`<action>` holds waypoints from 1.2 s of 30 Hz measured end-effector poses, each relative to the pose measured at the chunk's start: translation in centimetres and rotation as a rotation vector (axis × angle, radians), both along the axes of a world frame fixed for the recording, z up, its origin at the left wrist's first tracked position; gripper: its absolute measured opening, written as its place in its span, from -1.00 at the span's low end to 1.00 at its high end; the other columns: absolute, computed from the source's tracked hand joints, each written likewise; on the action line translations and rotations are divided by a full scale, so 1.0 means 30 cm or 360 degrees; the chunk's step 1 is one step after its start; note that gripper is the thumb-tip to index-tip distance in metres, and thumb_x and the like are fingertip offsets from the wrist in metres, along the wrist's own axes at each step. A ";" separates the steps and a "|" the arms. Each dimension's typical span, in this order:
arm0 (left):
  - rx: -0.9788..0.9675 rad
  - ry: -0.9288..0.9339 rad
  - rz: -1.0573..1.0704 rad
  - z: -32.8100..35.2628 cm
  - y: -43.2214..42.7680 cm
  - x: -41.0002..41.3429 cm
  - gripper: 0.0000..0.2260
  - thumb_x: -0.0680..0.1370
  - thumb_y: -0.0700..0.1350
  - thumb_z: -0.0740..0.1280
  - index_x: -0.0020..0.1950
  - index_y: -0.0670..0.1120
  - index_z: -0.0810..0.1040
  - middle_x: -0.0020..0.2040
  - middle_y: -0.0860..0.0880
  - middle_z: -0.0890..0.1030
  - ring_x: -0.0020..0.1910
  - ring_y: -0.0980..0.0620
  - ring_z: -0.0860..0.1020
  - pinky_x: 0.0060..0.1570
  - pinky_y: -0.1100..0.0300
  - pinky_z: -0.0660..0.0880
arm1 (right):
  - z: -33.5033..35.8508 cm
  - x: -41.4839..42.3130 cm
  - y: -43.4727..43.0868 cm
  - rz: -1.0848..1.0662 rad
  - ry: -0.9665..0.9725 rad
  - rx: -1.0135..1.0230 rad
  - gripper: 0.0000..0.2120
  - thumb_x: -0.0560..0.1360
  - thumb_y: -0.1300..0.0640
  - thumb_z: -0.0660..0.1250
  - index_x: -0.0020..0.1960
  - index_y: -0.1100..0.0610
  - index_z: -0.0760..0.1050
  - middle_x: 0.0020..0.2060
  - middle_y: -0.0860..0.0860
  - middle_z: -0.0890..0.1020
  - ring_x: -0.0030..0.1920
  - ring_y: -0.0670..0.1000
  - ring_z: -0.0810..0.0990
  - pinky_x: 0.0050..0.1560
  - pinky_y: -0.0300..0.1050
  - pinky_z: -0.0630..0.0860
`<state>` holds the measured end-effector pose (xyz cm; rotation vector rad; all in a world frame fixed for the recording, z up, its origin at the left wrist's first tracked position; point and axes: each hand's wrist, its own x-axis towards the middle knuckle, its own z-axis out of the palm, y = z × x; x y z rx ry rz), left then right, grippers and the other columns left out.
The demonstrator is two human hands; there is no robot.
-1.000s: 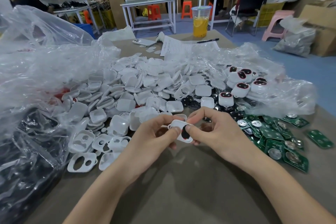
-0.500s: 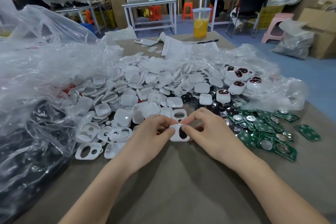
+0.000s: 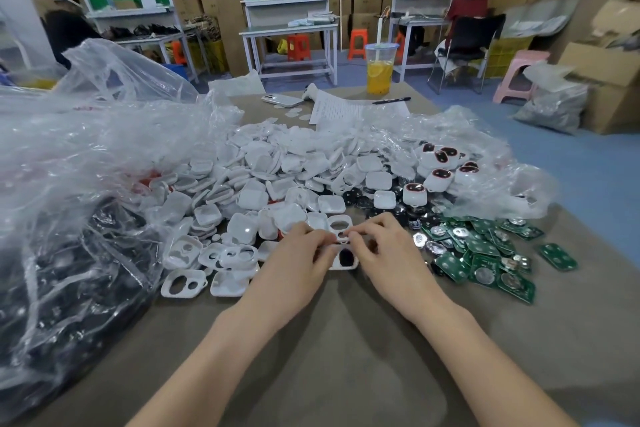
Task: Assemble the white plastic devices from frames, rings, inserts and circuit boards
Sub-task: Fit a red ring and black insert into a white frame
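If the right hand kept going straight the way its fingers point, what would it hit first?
Probably the left hand: the right hand points leftward across the white frame both pinch, and the two sets of fingertips sit almost together above it. Depth between them is unclear.

Legible text: none, since the printed sheet (image 3: 337, 111) on the worktop (image 3: 346, 340) carries lines too small to read, and faint red print on the clear plastic bag (image 3: 104, 135) is blurred.

Left hand (image 3: 299, 253) and right hand (image 3: 388, 250) pinch one white frame (image 3: 343, 262) with dark insert (image 3: 345, 256) above the table (image 3: 346, 340), beside green circuit boards (image 3: 485, 253).
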<state>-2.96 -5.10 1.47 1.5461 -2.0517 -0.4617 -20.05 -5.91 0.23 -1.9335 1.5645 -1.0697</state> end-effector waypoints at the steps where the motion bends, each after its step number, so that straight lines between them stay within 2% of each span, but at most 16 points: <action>1: -0.0050 0.0025 0.0011 -0.002 0.002 0.001 -0.76 0.68 0.03 0.22 0.26 0.04 0.61 0.03 0.09 0.47 -0.03 0.16 0.49 -0.05 0.39 0.34 | 0.003 -0.002 0.001 0.0004 -0.0044 -0.0001 -0.83 0.62 0.04 0.29 0.11 -0.01 0.65 0.03 -0.12 0.45 -0.07 -0.20 0.54 0.05 -0.36 0.42; 2: -0.0128 0.0034 0.0041 -0.005 0.003 0.006 -0.76 0.68 0.01 0.21 0.24 0.01 0.61 0.03 0.08 0.48 -0.02 0.12 0.50 -0.02 0.30 0.37 | 0.005 -0.004 0.002 0.0013 -0.0083 -0.0011 -0.83 0.63 0.04 0.28 0.11 -0.04 0.64 0.05 -0.13 0.44 -0.06 -0.19 0.56 0.08 -0.28 0.45; 4: -0.0316 -0.0044 0.0137 -0.011 0.000 0.024 -0.78 0.69 -0.03 0.21 0.17 -0.04 0.62 0.02 0.04 0.51 0.01 0.04 0.48 0.04 0.13 0.41 | 0.013 -0.013 0.000 0.0027 -0.0132 -0.0076 -0.84 0.63 0.08 0.27 0.08 -0.11 0.61 0.06 -0.15 0.43 -0.06 -0.20 0.57 0.03 -0.33 0.46; 7: -0.0419 -0.0189 0.0192 -0.020 -0.030 0.061 -0.79 0.68 -0.08 0.23 0.15 -0.08 0.64 0.04 0.01 0.55 0.09 -0.06 0.46 0.13 0.03 0.42 | 0.032 -0.042 -0.044 -0.0044 -0.0114 -0.0200 -0.81 0.63 0.13 0.25 0.08 -0.07 0.61 0.06 -0.14 0.44 -0.07 -0.23 0.54 -0.03 -0.46 0.40; 9: -0.0413 -0.0230 0.0176 -0.022 -0.063 0.075 -0.79 0.68 -0.07 0.23 0.19 -0.07 0.63 0.06 0.01 0.55 0.13 -0.06 0.44 0.17 0.04 0.41 | 0.052 -0.062 -0.097 -0.0133 -0.0015 -0.0260 -0.80 0.62 0.15 0.24 0.13 -0.01 0.61 0.07 -0.12 0.44 -0.07 -0.20 0.50 -0.03 -0.48 0.35; 10: -0.0404 -0.0238 0.0174 -0.021 -0.084 0.079 -0.78 0.68 -0.07 0.23 0.20 -0.07 0.62 0.08 0.01 0.55 0.15 -0.07 0.43 0.18 0.05 0.40 | 0.063 -0.069 -0.128 -0.0183 0.0059 -0.0294 -0.79 0.61 0.16 0.24 0.15 0.01 0.61 0.08 -0.10 0.44 -0.01 -0.19 0.48 0.03 -0.45 0.33; 12: -0.0428 -0.0255 0.0189 -0.021 -0.128 0.083 -0.78 0.68 -0.07 0.23 0.21 -0.07 0.62 0.10 0.00 0.55 0.16 -0.08 0.42 0.19 0.07 0.38 | 0.081 -0.077 -0.195 -0.0276 0.0270 -0.0323 -0.74 0.60 0.17 0.24 0.23 0.03 0.58 0.15 -0.02 0.49 0.18 0.00 0.46 0.20 -0.20 0.35; 14: -0.0461 -0.0270 0.0227 -0.018 -0.176 0.087 -0.78 0.67 -0.08 0.22 0.17 -0.08 0.63 0.11 -0.01 0.56 0.15 -0.09 0.43 0.18 0.09 0.37 | 0.097 -0.076 -0.257 -0.0335 0.0477 -0.0270 -0.67 0.60 0.14 0.22 0.34 0.04 0.52 0.27 0.06 0.49 0.27 0.13 0.42 0.28 0.00 0.32; 20: -0.0487 -0.0227 0.0376 -0.010 -0.276 0.111 -0.80 0.65 -0.08 0.21 0.08 -0.10 0.61 0.11 -0.05 0.53 0.13 -0.10 0.42 0.14 -0.01 0.41 | 0.060 -0.051 -0.348 -0.0288 0.0870 -0.0030 -0.55 0.65 0.01 0.16 0.52 0.04 0.30 0.50 0.13 0.31 0.49 0.18 0.23 0.49 0.12 0.15; 23: -0.0478 -0.0224 0.0381 -0.019 -0.281 0.113 -0.78 0.65 -0.06 0.19 0.08 -0.09 0.61 0.08 -0.05 0.52 0.12 -0.10 0.42 0.14 -0.04 0.42 | 0.043 -0.049 -0.351 -0.0328 0.0928 -0.0038 -0.59 0.63 0.00 0.19 0.46 0.03 0.36 0.48 0.10 0.34 0.47 0.18 0.25 0.42 0.13 0.21; 30: -0.0500 -0.0249 0.0405 -0.018 -0.276 0.109 -0.78 0.67 -0.08 0.19 0.07 -0.12 0.61 0.07 -0.08 0.54 0.07 -0.13 0.42 0.14 -0.06 0.40 | 0.060 -0.037 -0.338 -0.0354 0.0965 -0.0114 -0.82 0.61 0.07 0.24 0.17 0.06 0.51 0.27 0.07 0.47 0.28 0.18 0.37 0.23 0.08 0.31; 34: -0.0545 -0.0233 0.0402 -0.014 -0.268 0.109 -0.79 0.66 -0.07 0.21 0.06 -0.07 0.63 0.02 -0.03 0.57 0.02 -0.09 0.45 0.12 -0.02 0.40 | 0.060 -0.024 -0.330 -0.0275 0.1027 -0.0150 -0.79 0.61 0.19 0.20 0.19 0.02 0.51 0.19 0.02 0.53 0.23 0.15 0.41 0.25 0.06 0.31; 36: -0.0578 -0.0273 0.0423 -0.009 -0.264 0.112 -0.79 0.66 -0.07 0.21 0.12 -0.04 0.64 -0.05 -0.02 0.59 -0.02 -0.10 0.49 0.12 0.01 0.38 | 0.061 -0.021 -0.326 -0.0252 0.1009 -0.0145 -0.76 0.61 0.21 0.17 0.21 0.01 0.50 0.17 0.00 0.55 0.22 0.13 0.43 0.27 0.05 0.30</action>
